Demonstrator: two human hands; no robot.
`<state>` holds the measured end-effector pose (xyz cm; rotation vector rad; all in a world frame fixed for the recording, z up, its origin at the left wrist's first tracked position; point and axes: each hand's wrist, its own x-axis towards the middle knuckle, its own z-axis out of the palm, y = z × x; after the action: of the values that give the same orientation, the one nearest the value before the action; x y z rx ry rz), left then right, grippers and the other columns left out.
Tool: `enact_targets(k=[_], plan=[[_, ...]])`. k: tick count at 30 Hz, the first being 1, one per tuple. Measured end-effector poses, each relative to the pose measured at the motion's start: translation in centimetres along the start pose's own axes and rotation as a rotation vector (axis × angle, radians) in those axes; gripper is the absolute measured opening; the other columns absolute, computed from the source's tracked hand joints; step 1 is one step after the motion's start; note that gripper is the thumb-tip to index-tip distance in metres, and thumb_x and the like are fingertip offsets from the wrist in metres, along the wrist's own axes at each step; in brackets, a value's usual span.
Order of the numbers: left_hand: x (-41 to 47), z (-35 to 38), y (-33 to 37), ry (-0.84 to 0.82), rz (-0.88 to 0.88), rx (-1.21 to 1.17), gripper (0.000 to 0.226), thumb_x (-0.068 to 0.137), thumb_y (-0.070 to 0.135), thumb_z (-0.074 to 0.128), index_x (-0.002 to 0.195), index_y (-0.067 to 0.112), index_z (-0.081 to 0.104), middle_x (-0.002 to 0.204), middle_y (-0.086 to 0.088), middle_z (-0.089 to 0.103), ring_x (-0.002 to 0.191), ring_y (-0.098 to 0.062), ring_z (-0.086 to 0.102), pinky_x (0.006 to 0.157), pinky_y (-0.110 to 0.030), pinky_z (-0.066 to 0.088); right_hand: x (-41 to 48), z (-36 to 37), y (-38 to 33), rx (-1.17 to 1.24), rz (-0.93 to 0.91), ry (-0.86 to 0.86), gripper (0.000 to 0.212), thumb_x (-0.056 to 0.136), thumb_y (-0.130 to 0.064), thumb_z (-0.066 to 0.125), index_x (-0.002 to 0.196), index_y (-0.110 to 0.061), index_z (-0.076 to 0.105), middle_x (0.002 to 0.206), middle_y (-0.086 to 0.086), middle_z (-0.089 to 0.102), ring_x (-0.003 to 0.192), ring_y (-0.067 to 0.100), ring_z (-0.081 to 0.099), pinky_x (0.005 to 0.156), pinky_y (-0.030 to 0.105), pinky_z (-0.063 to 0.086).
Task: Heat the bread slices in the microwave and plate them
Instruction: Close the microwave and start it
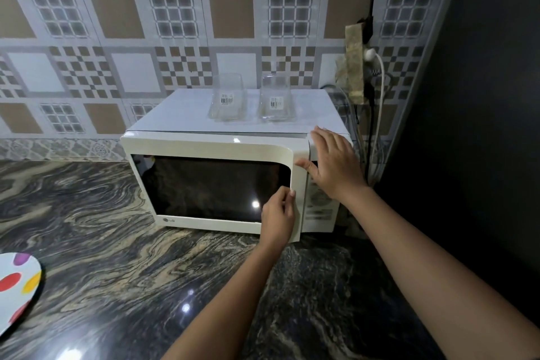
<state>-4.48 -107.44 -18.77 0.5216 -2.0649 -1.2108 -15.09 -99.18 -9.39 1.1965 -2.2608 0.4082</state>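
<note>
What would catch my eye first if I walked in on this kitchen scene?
The white microwave stands mid-frame on a swirly dark counter, with both hands on it: the left hand grips the right edge of its door, and the right hand lies flat on the upper right corner. Two clear glass containers sit on top, and a spotted plate peeks in at lower left.

Glossy microwave (222, 152) (polished stone counter (102, 242)).

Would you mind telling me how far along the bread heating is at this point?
Done: nothing shows; no bread is visible; the microwave window is dark. In hand: the left hand grips the right edge of the door while the right hand braces the top corner. Left: plating on the spotted plate.
</note>
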Motion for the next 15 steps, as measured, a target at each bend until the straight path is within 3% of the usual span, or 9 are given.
enact_targets(k=[11, 15], plan=[[0.74, 0.51, -0.18, 0.048, -0.005, 0.095, 0.031, 0.097, 0.028, 0.043, 0.069, 0.015, 0.039, 0.055, 0.003, 0.041, 0.056, -0.017, 0.041, 0.056, -0.032, 0.029, 0.43, 0.75, 0.13, -0.054, -0.006, 0.05, 0.082, 0.091, -0.064, 0.014, 0.113, 0.0, 0.059, 0.118, 0.017, 0.062, 0.105, 0.033, 0.061, 0.091, 0.038, 0.047], [0.88, 0.66, -0.05, 0.064, 0.003, 0.097, 0.031, 0.097, 0.027, 0.044, 0.068, 0.016, 0.037, 0.055, 0.003, 0.04, 0.055, -0.014, 0.039, 0.056, -0.032, 0.03, 0.92, 0.56, 0.44, -0.085, -0.023, 0.019, 0.082, 0.09, -0.065, 0.013, 0.109, -0.001, 0.059, 0.112, 0.016, 0.064, 0.095, 0.033, 0.062, 0.087, 0.032, 0.035]])
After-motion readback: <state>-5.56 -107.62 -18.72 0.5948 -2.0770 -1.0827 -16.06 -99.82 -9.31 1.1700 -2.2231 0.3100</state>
